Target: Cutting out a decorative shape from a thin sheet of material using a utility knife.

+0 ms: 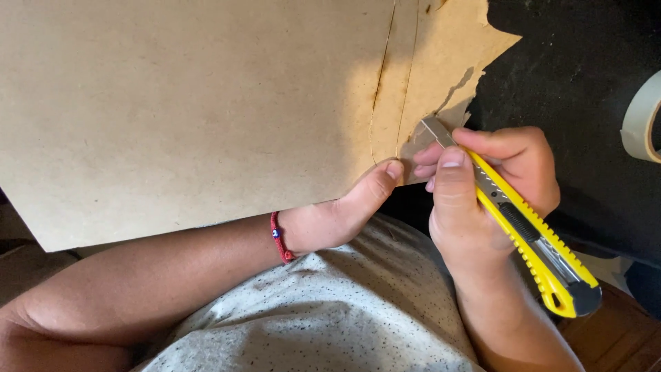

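Brown flat cardboard sheet (193, 103) over lap, torn right edge | left hand (344, 210) pinches lower edge, thumb on top | right hand (482, 186) fingers wrapped around yellow utility knife (530, 234), blade at tear | tape roll (644, 117) far right

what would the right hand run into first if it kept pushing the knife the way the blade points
Most likely the brown board: the right hand aims the yellow knife up and left, and its blade tip already sits at the board's torn edge, beside the left hand's thumb. Depth is hard to judge.
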